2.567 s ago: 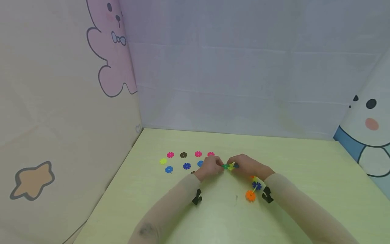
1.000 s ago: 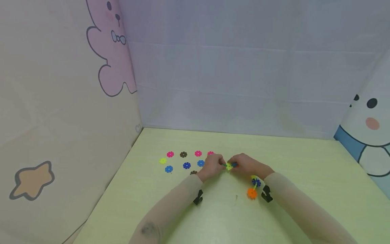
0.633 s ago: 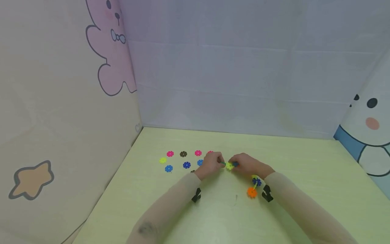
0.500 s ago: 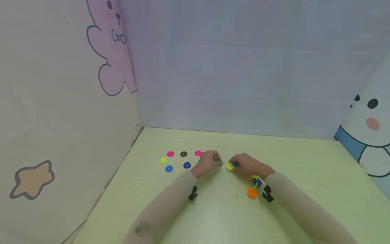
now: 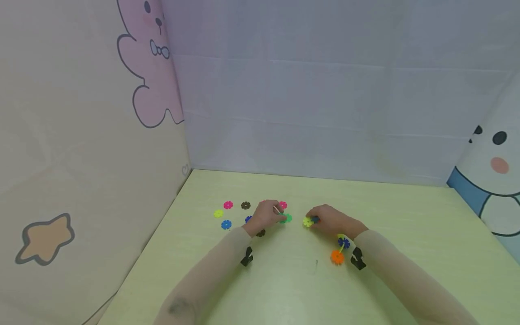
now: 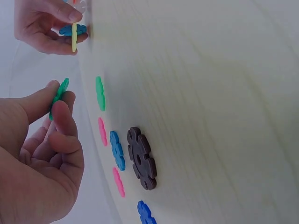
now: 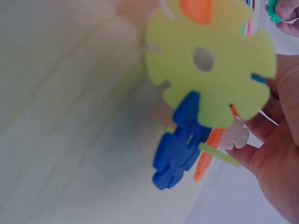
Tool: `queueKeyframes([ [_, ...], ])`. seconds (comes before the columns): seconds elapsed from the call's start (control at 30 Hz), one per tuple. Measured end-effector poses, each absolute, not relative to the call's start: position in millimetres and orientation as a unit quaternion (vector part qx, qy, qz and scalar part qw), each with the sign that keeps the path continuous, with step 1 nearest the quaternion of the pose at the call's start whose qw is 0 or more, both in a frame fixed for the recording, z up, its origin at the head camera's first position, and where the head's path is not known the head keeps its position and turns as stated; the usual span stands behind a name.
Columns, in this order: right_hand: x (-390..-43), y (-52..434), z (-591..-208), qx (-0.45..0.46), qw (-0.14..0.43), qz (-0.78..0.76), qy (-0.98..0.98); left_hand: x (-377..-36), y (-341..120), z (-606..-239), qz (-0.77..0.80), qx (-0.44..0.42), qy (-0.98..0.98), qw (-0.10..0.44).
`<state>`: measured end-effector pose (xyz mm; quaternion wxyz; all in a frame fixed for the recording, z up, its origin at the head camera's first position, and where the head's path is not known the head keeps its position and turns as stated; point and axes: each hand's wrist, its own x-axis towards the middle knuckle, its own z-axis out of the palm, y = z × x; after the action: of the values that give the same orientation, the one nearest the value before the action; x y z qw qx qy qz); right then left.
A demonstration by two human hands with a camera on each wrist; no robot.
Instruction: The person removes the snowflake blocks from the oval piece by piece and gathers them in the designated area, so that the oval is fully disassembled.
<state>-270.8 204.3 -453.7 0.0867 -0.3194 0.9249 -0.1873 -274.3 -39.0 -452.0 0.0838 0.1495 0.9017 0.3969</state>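
Observation:
My left hand (image 5: pixel 264 214) pinches a green flower-shaped interlocking disc (image 6: pixel 59 98) between thumb and fingers, just above the table. Another green disc (image 5: pixel 288 218) lies flat beside those fingertips. To the right, my right hand (image 5: pixel 331 220) grips a chain of joined discs. At its fingertips a yellow disc (image 5: pixel 308 221) crosses a blue disc (image 6: pixel 73 30). The chain's other end hangs by the wrist, with a large yellow disc (image 7: pixel 210 60), a dark blue disc (image 7: pixel 182 144) and an orange disc (image 5: pixel 337 257). Part of the chain is hidden by the right hand.
Loose discs lie left on the pale table (image 5: pixel 284 289): a yellow one (image 5: pixel 218 213), a light blue one (image 5: pixel 226 225), a brown one (image 5: pixel 245 205) and several pink and blue ones. My left arm passes over some. A white curtain (image 5: pixel 317 113) stands behind the table.
The left hand has drawn the green disc leftward from the yellow disc at the right hand's fingertips. A second green disc and a pink one now show beside it. The right hand hardly moved.

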Motion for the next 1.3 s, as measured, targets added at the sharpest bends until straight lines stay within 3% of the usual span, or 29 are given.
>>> queueKeyframes([
  [0.33, -266.8, 203.6, -453.0, -0.317, 0.082, -0.189, 0.926, -272.7, -54.5, -462.2, 0.358, 0.194, 0.901, 0.153],
  [0.7, -265.5, 200.5, -451.8, -0.312, 0.080, -0.186, 0.928, -266.6, -61.3, -459.8, 0.339, 0.220, 0.899, 0.170],
  [1.3, -266.6, 198.6, -456.0, -0.307, 0.081, -0.188, 0.929, -265.1, -62.0, -459.6, 0.310, 0.202, 0.920, 0.133],
])
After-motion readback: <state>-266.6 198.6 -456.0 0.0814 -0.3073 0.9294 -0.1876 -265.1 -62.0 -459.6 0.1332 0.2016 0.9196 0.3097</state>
